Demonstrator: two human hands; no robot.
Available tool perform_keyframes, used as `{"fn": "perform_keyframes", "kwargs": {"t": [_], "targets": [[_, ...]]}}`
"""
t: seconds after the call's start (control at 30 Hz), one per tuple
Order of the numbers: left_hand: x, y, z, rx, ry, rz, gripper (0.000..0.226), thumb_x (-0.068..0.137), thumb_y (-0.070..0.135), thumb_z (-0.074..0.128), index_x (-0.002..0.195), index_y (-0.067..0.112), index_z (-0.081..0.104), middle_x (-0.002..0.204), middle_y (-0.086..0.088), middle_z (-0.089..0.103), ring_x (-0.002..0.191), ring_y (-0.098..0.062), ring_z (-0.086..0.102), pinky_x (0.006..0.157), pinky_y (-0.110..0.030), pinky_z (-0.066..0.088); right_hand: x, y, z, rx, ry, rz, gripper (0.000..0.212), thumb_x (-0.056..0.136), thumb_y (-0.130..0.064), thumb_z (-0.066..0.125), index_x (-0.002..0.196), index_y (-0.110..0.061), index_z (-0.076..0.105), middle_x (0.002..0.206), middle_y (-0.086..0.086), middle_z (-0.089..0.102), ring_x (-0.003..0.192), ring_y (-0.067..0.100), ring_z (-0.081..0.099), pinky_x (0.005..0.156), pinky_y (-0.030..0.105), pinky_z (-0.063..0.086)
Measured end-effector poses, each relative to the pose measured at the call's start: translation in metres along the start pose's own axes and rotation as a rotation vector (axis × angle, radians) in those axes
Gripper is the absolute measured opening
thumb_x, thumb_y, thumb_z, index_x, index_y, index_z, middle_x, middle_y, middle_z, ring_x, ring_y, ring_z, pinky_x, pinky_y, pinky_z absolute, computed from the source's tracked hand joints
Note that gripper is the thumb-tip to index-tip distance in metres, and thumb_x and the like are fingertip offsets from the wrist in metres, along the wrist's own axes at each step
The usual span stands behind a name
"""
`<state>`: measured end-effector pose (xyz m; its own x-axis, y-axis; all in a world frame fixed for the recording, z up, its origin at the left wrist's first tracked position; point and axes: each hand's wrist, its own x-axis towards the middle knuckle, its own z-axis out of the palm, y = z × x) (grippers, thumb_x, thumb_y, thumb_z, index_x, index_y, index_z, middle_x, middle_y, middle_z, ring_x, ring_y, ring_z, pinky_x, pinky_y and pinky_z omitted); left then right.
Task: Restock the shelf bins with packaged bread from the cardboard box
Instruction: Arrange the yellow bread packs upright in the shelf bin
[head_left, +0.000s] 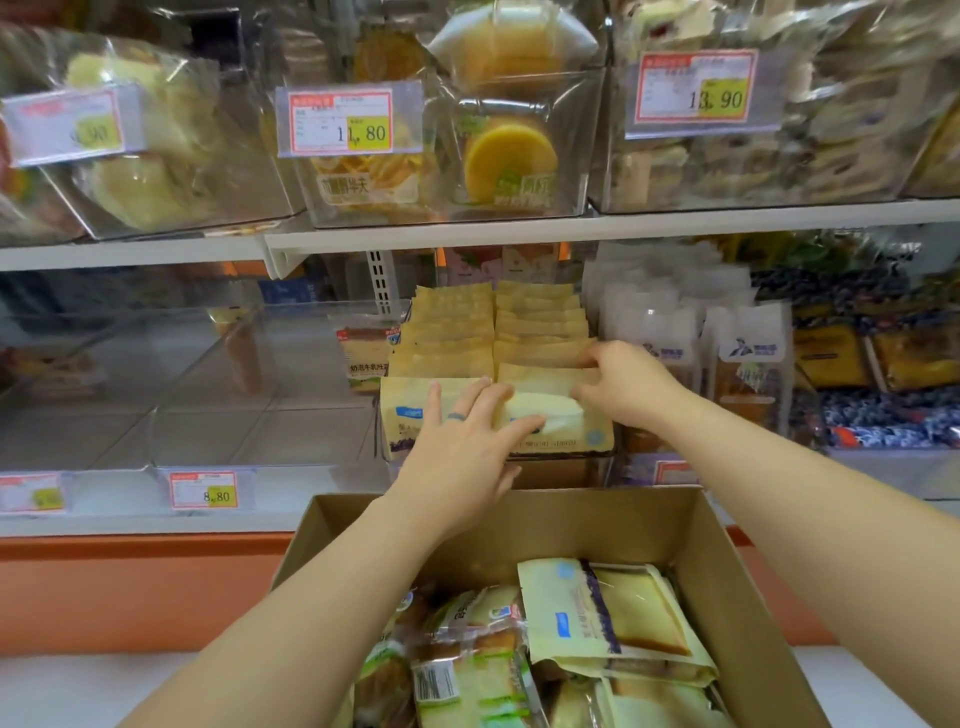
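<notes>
1. Your left hand (467, 436) lies flat across the front of the packs, fingers straight. Grip wide, holding nothing, just pressing them back.
2. Your right hand (623, 384) has its fingers curled on the top edge of the front pack (566, 421) in the right row. Grip narrow, pinching that pack.
3. The front pack sits upright at the very front of the bin (561, 457) on the lower shelf (130, 522). It touches the pack behind it.
4. The bin holds two rows of tan packs standing front to back. Both rows look full to the front wall. My read: this bin is as good as done and you're only seating the last pack.
5. The cardboard box (727, 571) stands open just below the bin and is far from empty. A matching tan pack (613, 613) lies on top at the right. Green-wrapped packs (467, 670) sit at the left, with more underneath, partly hidden.
6. The neighbour bin (234, 405) to the left shows only one pack that I can make out, near its back right.
7. Judgement: one bin filled, plenty left to do. The green-wrapped packs need a home next. I can't tell from here which bin takes them.
</notes>
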<state>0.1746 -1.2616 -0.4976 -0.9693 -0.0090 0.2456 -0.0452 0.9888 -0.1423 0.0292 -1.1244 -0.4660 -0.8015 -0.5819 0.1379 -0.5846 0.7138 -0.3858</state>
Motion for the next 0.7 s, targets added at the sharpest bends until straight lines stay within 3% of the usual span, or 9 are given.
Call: {"fn": "perform_keyframes", "kwargs": {"t": [0.17,0.2,0.3,0.37,0.43,0.53,0.6,0.63,0.7], "targets": [[-0.005,-0.01,0.016,0.014,0.068,0.059,0.06,0.087,0.037,0.065,0.141,0.036,0.04,0.151,-0.014,0.031,0.142,-0.034,0.026,0.109,-0.064,0.015,-0.003,0.0,0.008,0.017,0.239,-0.118,0.012,0.089,-0.02,0.06,0.095,-0.019,0.07,0.1,-0.002,0.065,0.093,0.019,0.062,0.08,0.039,0.052],[-0.004,-0.01,0.018,0.036,0.06,0.061,0.06,0.087,0.04,0.063,0.142,0.036,0.038,0.153,-0.014,0.027,0.142,-0.036,0.024,0.108,-0.065,0.016,-0.004,0.002,0.011,0.042,0.29,-0.139,0.011,0.089,-0.019,0.06,0.094,-0.018,0.07,0.098,-0.003,0.064,0.091,0.019,0.062,0.078,0.039,0.052],[0.001,-0.009,0.021,0.094,-0.076,0.012,0.058,0.098,0.05,0.034,0.149,0.042,0.007,0.159,-0.005,-0.013,0.146,-0.031,-0.012,0.111,-0.063,-0.002,-0.002,0.007,0.015,0.05,0.283,-0.184,0.015,0.092,-0.019,0.056,0.099,-0.015,0.069,0.104,-0.001,0.063,0.094,0.023,0.06,0.075,0.036,0.049],[0.005,-0.006,0.017,0.129,-0.131,-0.01,0.059,0.099,0.053,0.026,0.148,0.043,-0.004,0.157,-0.004,-0.023,0.144,-0.031,-0.021,0.111,-0.063,-0.006,-0.003,0.008,0.012,-0.014,0.243,-0.183,0.023,0.095,-0.024,0.051,0.113,-0.017,0.065,0.116,0.002,0.059,0.102,0.024,0.057,0.079,0.036,0.048],[0.004,-0.005,0.02,0.102,-0.112,-0.017,0.059,0.098,0.053,0.026,0.148,0.043,-0.004,0.157,-0.006,-0.023,0.144,-0.032,-0.02,0.111,-0.063,-0.005,-0.012,0.009,0.009,-0.103,0.372,-0.247,0.028,0.093,-0.026,0.053,0.119,-0.018,0.061,0.121,0.004,0.055,0.105,0.025,0.055,0.083,0.038,0.046],[-0.008,-0.007,0.022,0.066,0.059,-0.003,0.057,0.092,0.048,0.046,0.145,0.037,0.027,0.157,-0.015,0.014,0.143,-0.037,0.018,0.108,-0.068,0.021,-0.042,0.004,0.012,-0.147,0.497,-0.547,0.027,0.088,-0.023,0.055,0.111,-0.014,0.065,0.111,0.006,0.061,0.097,0.026,0.057,0.078,0.04,0.047],[-0.024,-0.01,0.021,0.011,0.155,-0.032,0.055,0.086,0.043,0.06,0.138,0.033,0.042,0.148,-0.013,0.036,0.134,-0.034,0.039,0.103,-0.063,0.029,-0.059,0.008,0.024,-0.301,0.327,-0.677,0.03,0.087,-0.026,0.056,0.114,-0.018,0.065,0.115,0.001,0.064,0.103,0.023,0.057,0.081,0.038,0.048],[-0.033,-0.011,0.02,-0.022,0.176,-0.052,0.053,0.085,0.04,0.063,0.134,0.032,0.046,0.144,-0.01,0.042,0.13,-0.031,0.043,0.104,-0.061,0.029,-0.064,0.01,0.029,-0.393,0.218,-0.645,0.036,0.088,-0.029,0.058,0.123,-0.021,0.06,0.127,0.001,0.06,0.114,0.022,0.054,0.089,0.038,0.046],[-0.054,-0.013,0.018,-0.057,0.185,-0.091,0.044,0.082,0.034,0.068,0.124,0.029,0.056,0.133,-0.005,0.053,0.122,-0.028,0.052,0.104,-0.057,0.032,-0.07,0.016,0.039,-0.448,0.103,-0.488,0.052,0.093,-0.034,0.053,0.142,-0.023,0.04,0.152,0.0,0.034,0.137,0.02,0.033,0.107,0.04,0.03]]}}
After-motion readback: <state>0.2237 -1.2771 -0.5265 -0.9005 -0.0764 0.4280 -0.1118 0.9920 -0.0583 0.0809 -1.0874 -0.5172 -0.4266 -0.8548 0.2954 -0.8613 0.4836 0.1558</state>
